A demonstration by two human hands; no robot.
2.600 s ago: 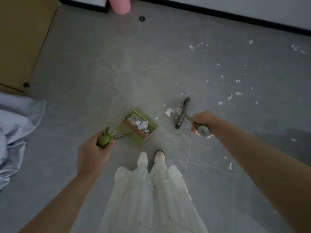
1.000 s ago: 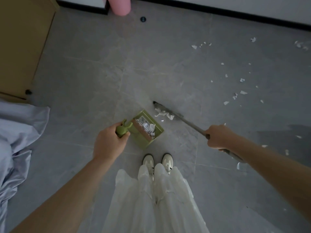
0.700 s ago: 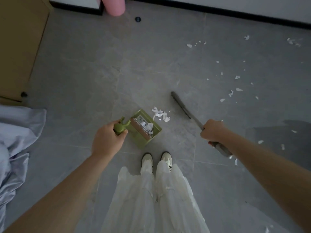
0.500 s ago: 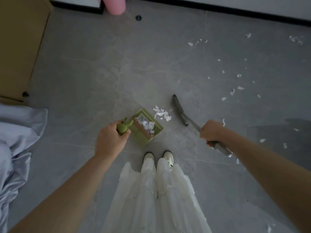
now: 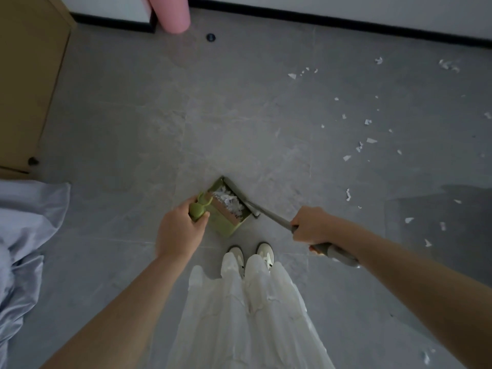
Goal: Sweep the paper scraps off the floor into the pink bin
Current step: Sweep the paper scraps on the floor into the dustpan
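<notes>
Paper scraps (image 5: 229,204) fill the green dustpan (image 5: 226,211), which sits on the grey floor (image 5: 239,115) just ahead of my shoes (image 5: 251,255). My left hand (image 5: 179,230) curls round the dustpan's rounded green handle (image 5: 198,210), fingers and thumb wrapped tight on it, so the heap of scraps lies just beyond my knuckles, up and to the right of that grip. My right hand (image 5: 311,226) grips the grey broom (image 5: 269,213) partway along its shaft, fingers closed over it, with the thicker end of the handle sticking out behind my wrist. From that fist the shaft runs up and to the left, and the long narrow broom head (image 5: 239,194) lies against the open far edge of the dustpan, touching its rim beside the gathered scraps. More loose scraps (image 5: 359,147) are scattered over the floor well to the right, beyond my right hand, with a few nearer pieces (image 5: 347,194) just above my right forearm and others farther off toward the wall. The pink bin (image 5: 173,14) stands at the top of the view against the black skirting board (image 5: 346,23), well apart from both hands and the dustpan. A tan cabinet (image 5: 26,83) stands at the left, and pale blue cloth (image 5: 24,235) is bunched below it. My white trousers (image 5: 247,315) hang below the shoes.
</notes>
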